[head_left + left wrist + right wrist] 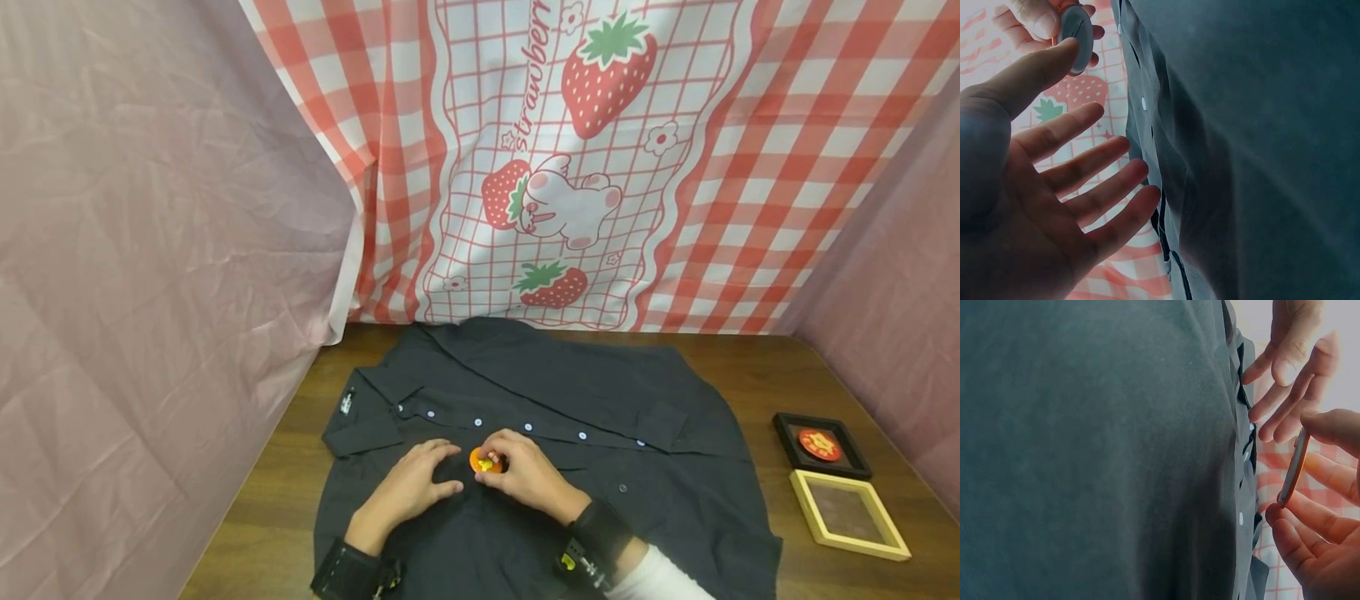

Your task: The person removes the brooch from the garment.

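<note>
A round orange badge [486,462] with a yellow design is pinched between the thumb and fingertips of my right hand [531,477], above the dark shirt [517,533]. Its grey back [1085,47], crossed by a thin dark pin line, shows in the left wrist view. Seen edge-on in the right wrist view, the badge [1295,467] is thin and flat. My left hand [411,485] is just left of it, fingers spread and holding nothing; its thumb tip overlaps the badge in the left wrist view. The shirt lies spread out, with a row of pale buttons [528,427] along its front.
On the right of the wooden table [262,500] lies a black frame [783,442] with a red and yellow round badge [819,445] inside. A pale yellow frame [855,546] lies in front of it. A strawberry-print cloth [675,250] hangs behind.
</note>
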Action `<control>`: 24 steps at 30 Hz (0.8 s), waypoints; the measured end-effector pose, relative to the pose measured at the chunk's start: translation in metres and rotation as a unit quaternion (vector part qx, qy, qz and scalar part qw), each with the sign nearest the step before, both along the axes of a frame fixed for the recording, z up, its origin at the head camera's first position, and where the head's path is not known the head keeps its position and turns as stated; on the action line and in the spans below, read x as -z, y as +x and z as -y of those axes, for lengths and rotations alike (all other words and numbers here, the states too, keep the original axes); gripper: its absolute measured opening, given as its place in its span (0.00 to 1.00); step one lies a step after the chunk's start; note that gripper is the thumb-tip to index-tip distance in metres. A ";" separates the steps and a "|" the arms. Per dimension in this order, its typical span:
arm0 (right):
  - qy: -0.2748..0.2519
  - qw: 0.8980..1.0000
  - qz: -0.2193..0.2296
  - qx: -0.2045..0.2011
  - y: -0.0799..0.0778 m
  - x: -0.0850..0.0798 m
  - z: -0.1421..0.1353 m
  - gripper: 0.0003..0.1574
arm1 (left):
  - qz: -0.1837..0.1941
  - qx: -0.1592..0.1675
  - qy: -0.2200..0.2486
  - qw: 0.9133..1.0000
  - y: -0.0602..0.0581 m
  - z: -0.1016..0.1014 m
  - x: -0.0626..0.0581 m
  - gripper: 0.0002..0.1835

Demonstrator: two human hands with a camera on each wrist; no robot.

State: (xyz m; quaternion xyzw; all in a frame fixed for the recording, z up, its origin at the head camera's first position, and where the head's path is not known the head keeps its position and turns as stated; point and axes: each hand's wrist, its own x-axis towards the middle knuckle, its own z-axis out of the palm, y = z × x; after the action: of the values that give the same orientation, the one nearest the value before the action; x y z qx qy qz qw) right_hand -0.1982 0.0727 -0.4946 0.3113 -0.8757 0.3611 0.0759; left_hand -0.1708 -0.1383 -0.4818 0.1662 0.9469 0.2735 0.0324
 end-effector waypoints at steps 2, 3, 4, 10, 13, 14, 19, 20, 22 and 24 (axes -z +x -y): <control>0.000 1.000 -0.003 0.003 0.000 0.001 -0.001 0.13 | 0.001 -0.001 -0.002 1.000 0.001 0.000 0.000 0.26; 0.000 1.000 -0.005 0.003 0.001 0.001 -0.001 0.13 | 0.002 -0.001 -0.003 1.000 0.001 0.000 0.001 0.26; 0.002 1.000 -0.005 0.003 0.001 0.001 -0.001 0.13 | 0.005 -0.002 -0.004 1.000 0.002 0.000 0.001 0.26; 0.012 1.000 0.001 0.012 0.005 0.001 -0.002 0.12 | 0.018 -0.004 -0.014 1.000 0.007 0.001 0.004 0.27; 0.006 1.000 0.001 0.022 0.005 0.000 -0.002 0.12 | 0.017 -0.002 -0.017 1.000 0.006 0.001 0.003 0.28; 0.004 1.000 -0.001 0.024 0.005 0.000 -0.002 0.12 | 0.017 -0.001 -0.018 1.000 0.006 0.001 0.002 0.28; -0.001 1.000 -0.008 0.027 0.002 -0.004 -0.001 0.12 | 0.021 -0.004 -0.028 0.999 0.004 0.000 -0.001 0.29; -0.001 1.000 -0.008 0.027 0.001 -0.005 -0.002 0.12 | 0.021 -0.004 -0.033 0.999 0.004 -0.001 -0.001 0.29; 0.000 1.000 -0.007 0.029 0.001 -0.007 -0.002 0.12 | 0.022 -0.004 -0.041 0.999 0.003 -0.001 -0.001 0.29; 0.002 1.000 -0.007 0.031 0.001 -0.008 -0.004 0.12 | 0.020 -0.002 -0.048 0.999 0.004 -0.002 -0.001 0.29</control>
State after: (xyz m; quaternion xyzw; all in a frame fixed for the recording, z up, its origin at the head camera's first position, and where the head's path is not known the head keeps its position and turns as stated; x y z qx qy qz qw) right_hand -0.1976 0.0764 -0.4862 0.2872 -0.8850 0.3546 0.0928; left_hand -0.1672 -0.1364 -0.4805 0.1567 0.9585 0.2309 0.0588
